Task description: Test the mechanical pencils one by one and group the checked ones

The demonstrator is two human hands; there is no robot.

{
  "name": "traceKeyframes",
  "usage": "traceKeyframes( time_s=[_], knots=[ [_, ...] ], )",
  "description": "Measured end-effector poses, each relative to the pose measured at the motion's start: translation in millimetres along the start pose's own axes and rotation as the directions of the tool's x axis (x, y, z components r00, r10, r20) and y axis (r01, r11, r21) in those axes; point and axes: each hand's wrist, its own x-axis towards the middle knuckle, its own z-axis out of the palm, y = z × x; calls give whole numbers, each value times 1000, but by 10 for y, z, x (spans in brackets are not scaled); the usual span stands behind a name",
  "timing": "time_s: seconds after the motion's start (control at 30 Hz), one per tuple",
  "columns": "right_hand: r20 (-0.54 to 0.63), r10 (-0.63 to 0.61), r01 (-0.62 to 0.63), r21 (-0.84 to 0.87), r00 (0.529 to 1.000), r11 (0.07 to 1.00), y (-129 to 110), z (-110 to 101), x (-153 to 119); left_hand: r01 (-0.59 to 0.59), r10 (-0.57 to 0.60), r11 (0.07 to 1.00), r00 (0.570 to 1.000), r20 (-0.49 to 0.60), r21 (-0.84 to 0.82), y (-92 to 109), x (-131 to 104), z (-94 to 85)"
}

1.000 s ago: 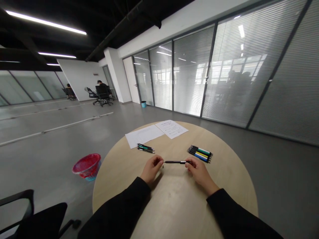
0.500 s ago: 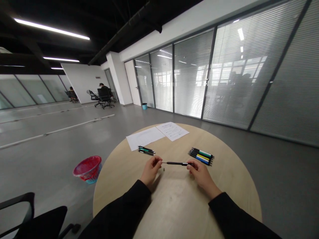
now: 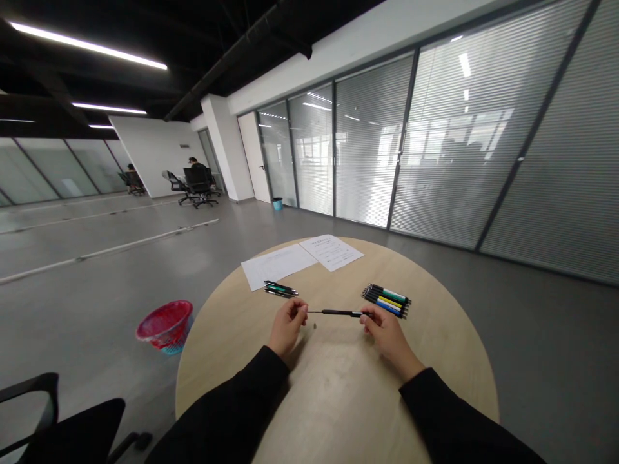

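Note:
A black pen (image 3: 341, 313) is held level above the table between my two hands. From its left end sticks a thin refill (image 3: 314, 312), pinched between the thumb and fingers of my left hand (image 3: 289, 324). My right hand (image 3: 385, 330) grips the other end of the pen, hiding its tip. Just beneath the refill, a tiny dark piece (image 3: 314, 326) lies on the table. Several dark pens (image 3: 280, 289) rest beyond my left hand. A row of several pens with green, yellow, white and blue parts (image 3: 385, 300) lies beyond my right hand.
Two paper sheets, one nearly blank (image 3: 278, 264) and one printed (image 3: 331, 252), lie at the far side of the round wooden table (image 3: 333, 412). A red basket (image 3: 164, 325) stands on the floor at left, near a black chair (image 3: 82, 428). People sit farther back.
My left hand has drawn slightly away from the pen, and a little more of the refill shows. My right hand keeps its grip. The whole view has shifted slightly.

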Motion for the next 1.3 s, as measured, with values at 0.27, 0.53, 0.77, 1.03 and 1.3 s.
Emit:
traceKeyframes(
  time_s=[0.27,0.53,0.77,1.03,1.3],
  knots=[
    [-23,-20,20,-13,1000,1000,21,-15,15,12,-15,996,999,-36,-84,-52,9,-9],
    [-43,-7,7,2,999,1000,-9,-22,14,27,-27,1000,999,22,5,33,-7,-20],
    [-58,-1,1,13,998,1000,-5,-35,26,28,-28,997,1000,2,-67,36,-2,-33],
    [-69,20,-18,29,997,999,40,-32,37,41,-48,989,998,-43,-139,75,-6,-12],
    [-81,34,-31,40,996,999,21,-26,36,21,-26,997,997,-68,-75,100,0,-41]
  ],
)
